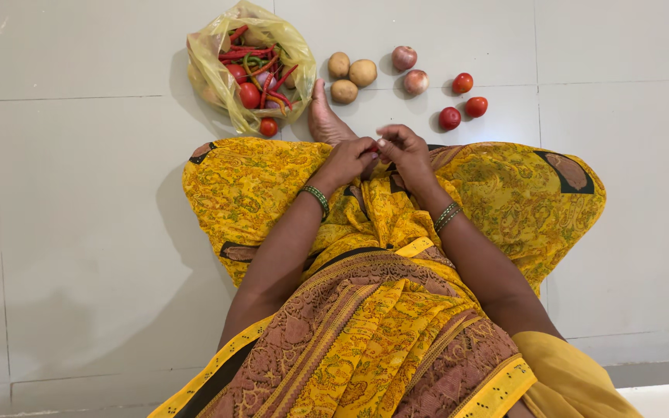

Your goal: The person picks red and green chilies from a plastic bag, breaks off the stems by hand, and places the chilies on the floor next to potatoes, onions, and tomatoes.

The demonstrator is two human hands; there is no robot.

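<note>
Left hand [348, 161] and right hand [403, 147] touching above yellow cloth [272, 186], fingers pinched narrow on something small and red [372, 149]; yellow bag [218, 77] far left, potatoes [350, 73] beyond.

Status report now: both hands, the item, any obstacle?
Left hand and right hand together over lap, pinching a small red item, mostly hidden. Yellow bag of vegetables ahead on floor. Nothing between.

Yellow paisley-patterned cloth garment [288, 186], brown borders; green beaded bangles [317, 199]; translucent yellow plastic bag [210, 70]; round red tomatoes [463, 101]; pale grey floor tiles [79, 232].
</note>
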